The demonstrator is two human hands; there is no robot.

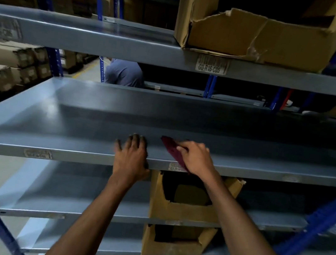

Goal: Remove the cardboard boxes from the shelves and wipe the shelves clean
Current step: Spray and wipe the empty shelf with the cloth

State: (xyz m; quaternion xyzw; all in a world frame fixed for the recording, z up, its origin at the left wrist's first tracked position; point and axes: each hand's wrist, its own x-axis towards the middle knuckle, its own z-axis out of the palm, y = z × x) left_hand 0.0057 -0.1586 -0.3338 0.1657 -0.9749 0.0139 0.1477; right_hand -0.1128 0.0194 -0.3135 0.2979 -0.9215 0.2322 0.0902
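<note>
Risk first: the dark red cloth [175,151] is lying half over the front lip of the middle shelf [77,118], so a short or fast stroke is likely dragging it off the edge and dropping it onto the box below [186,202]. Second risk: the wipe is probably missing the dim back of the shelf, since the hands are working only the front strip. Third: the torn box [259,32] on the upper shelf [110,42] is sitting right at that shelf's front edge, and a bump on the way up could be knocking it loose. That box, the box below and another under it [175,244] are all remaining on the rack, so removal looks unfinished.

Pose: the right hand [197,158] is reaching in from lower right, fingers curled down over the cloth, gripping and pressing it to the shelf surface near the front lip. The left hand [131,154] is lying flat just beside it, fingers spread and straight, holding nothing, palm bracing on the shelf with the thumb appearing to hook under the lip. Both forearms are extending upward and forward, the hands near each other but apart.
</note>
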